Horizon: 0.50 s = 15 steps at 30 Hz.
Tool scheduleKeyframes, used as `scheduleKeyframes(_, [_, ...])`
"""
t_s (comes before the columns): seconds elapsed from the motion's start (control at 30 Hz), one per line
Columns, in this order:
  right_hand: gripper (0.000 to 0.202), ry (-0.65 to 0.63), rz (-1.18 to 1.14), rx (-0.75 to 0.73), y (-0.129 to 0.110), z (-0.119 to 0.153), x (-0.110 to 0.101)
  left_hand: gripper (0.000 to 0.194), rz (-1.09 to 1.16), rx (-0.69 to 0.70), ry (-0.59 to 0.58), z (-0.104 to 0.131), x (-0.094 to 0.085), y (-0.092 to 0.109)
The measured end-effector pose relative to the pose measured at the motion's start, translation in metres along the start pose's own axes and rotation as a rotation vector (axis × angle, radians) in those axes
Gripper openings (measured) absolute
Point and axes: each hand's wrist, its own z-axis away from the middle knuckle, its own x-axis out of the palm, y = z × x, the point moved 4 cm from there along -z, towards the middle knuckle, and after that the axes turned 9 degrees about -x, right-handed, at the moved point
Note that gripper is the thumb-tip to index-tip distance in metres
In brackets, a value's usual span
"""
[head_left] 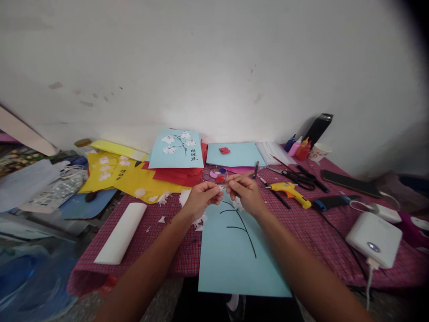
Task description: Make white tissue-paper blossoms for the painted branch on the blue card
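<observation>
My left hand [203,197] is closed in a pinch on a small scrap of white paper [221,188]. Close by on the right, my right hand [246,193] is pinched too, its fingertips at the scrap's other side. Below both hands lies a light blue sheet [228,264] with a black branch [246,230] drawn on it, its lower edge jutting past the table edge. Some white bits [237,205] sit near the top of the branch, partly hidden by my right hand. Torn white paper [198,222] lies left of the sheet.
A finished blue flower picture [157,152] rests on red sheets at the back, beside yellow sheets [134,183]. A white paper roll [121,233] lies left. On the right are a yellow glue gun [290,192], scissors [301,180], a utility knife [331,202] and a white power bank [374,239].
</observation>
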Motion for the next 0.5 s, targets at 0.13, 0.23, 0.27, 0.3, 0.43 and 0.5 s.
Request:
scheduleKeyframes(0.13, [0.023,0.012,-0.042,-0.009,0.0026,-0.0010,-0.0027,0.031,0.015,-0.030,-0.001,0.0008,-0.0011,0.0009])
scheduleKeyframes(0.23, [0.020,0.044,-0.020,0.009,0.0043,-0.0020,-0.0037,0.034,0.012,-0.036,0.007,0.0011,-0.0007,0.0015])
scheduleKeyframes(0.27, [0.020,0.049,-0.004,0.011,0.0044,-0.0022,-0.0035,0.035,0.012,-0.033,0.006,0.0012,-0.0001,0.0017])
scheduleKeyframes(0.3, [0.020,0.054,0.013,0.012,0.0045,-0.0024,-0.0034,0.036,0.011,-0.030,0.003,0.0013,0.0007,0.0018])
scheduleKeyframes(0.43, [0.025,0.089,0.047,0.030,0.0061,-0.0021,-0.0038,0.036,-0.040,0.006,-0.018,0.0020,0.0044,0.0014])
scheduleKeyframes(0.5, [0.026,0.108,0.028,0.047,0.0073,-0.0018,-0.0044,0.037,-0.079,0.028,-0.028,0.0024,0.0058,0.0010])
